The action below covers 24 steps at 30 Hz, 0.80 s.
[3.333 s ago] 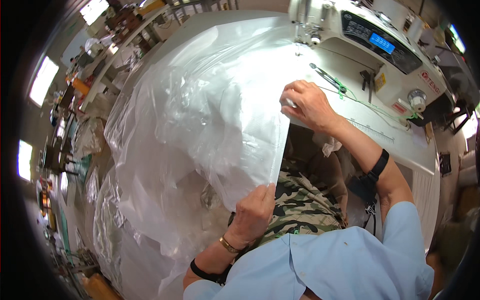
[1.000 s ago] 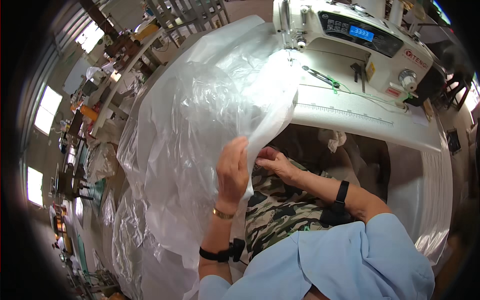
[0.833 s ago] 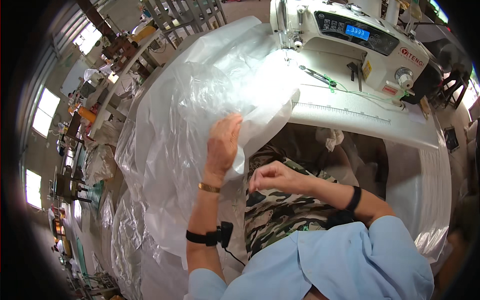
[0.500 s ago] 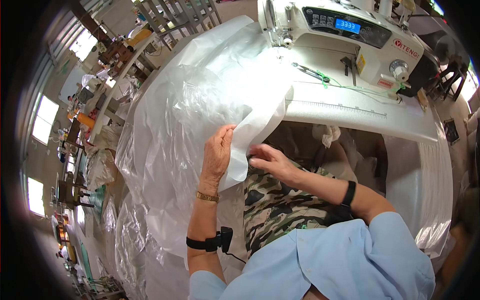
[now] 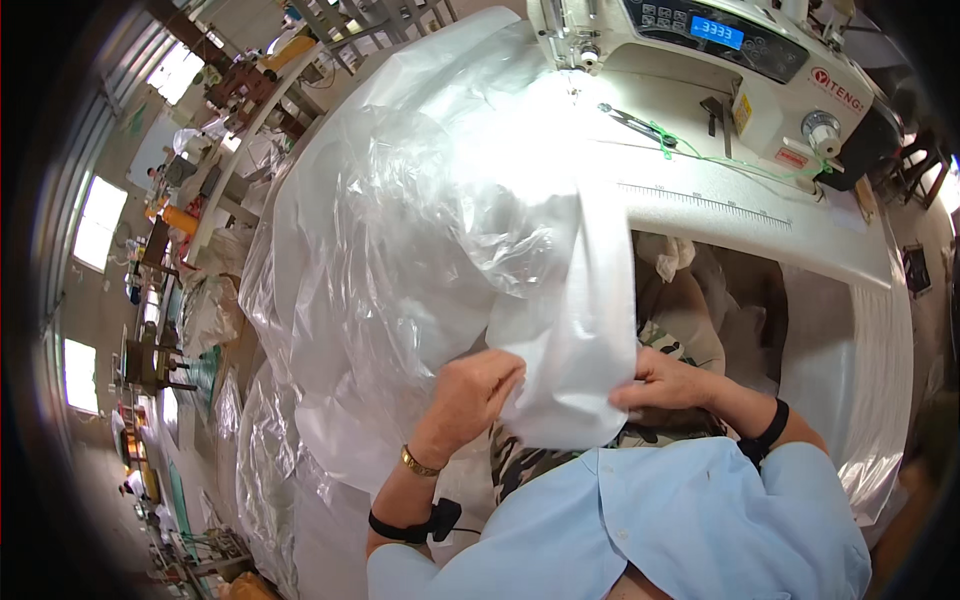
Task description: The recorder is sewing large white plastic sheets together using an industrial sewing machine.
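A large white translucent plastic sheet (image 5: 390, 250) hangs in crumpled folds from the sewing machine bed down past my lap. Its near end is drawn toward me over camouflage trousers (image 5: 510, 465). My left hand (image 5: 470, 400) pinches the left edge of this end between thumb and fingers. At the right edge, my right hand (image 5: 665, 382) is closed on the sheet with thumb and fingertips. Between both hands the plastic is spread fairly flat. Beyond it stands a white sewing machine (image 5: 700, 70), its lamp shining on the sheet near the needle.
Thread snips (image 5: 640, 125) lie on the machine bed (image 5: 720, 195) with a loose green thread and a small dark tool. A ruler scale runs along the bed's front edge. Cluttered workbenches (image 5: 250, 130) stand at the left, and a grey slatted rack is at the back.
Both hands have come nearer my body, pulling the sheet's end with them. My right hand, loosely open before, has moved right and now grips the right edge.
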{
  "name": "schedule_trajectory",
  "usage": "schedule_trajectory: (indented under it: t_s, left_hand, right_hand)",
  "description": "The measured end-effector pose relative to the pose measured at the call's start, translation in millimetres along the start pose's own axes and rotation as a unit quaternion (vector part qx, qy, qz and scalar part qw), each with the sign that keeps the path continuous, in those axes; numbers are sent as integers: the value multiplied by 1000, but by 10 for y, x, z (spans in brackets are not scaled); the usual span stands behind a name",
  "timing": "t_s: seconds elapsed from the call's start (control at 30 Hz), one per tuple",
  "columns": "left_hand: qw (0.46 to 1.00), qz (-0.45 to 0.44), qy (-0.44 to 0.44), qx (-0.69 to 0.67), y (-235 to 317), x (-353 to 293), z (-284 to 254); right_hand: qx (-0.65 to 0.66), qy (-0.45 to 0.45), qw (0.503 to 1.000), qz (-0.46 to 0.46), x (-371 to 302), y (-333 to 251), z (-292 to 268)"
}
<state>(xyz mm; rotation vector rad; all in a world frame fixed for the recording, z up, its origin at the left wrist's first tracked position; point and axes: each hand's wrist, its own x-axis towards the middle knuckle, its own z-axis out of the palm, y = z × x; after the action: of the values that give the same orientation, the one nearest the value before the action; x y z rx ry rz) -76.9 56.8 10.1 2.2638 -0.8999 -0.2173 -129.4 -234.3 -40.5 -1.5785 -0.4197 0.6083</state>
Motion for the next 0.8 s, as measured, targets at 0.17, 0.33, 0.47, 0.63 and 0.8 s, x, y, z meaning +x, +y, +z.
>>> schedule_trajectory:
  t_s: [0.17, 0.33, 0.47, 0.63, 0.8]
  left_hand:
    - [953, -22, 197, 228, -136, 242, 122]
    - [872, -17, 334, 358, -775, 416, 281]
    - [841, 20, 374, 391, -1289, 557, 56]
    - [876, 113, 374, 283, -922, 479, -391]
    - [881, 114, 455, 64, -520, -73, -633]
  right_hand:
    - [-323, 215, 911, 142, -277, 693, -380]
    - [-334, 390, 858, 11, -117, -57, -212]
    - [-112, 179, 977, -19, 391, -137, -22]
    - [2, 248, 967, -65, 1235, 76, 186]
    - [356, 93, 910, -193, 1500, -291, 335]
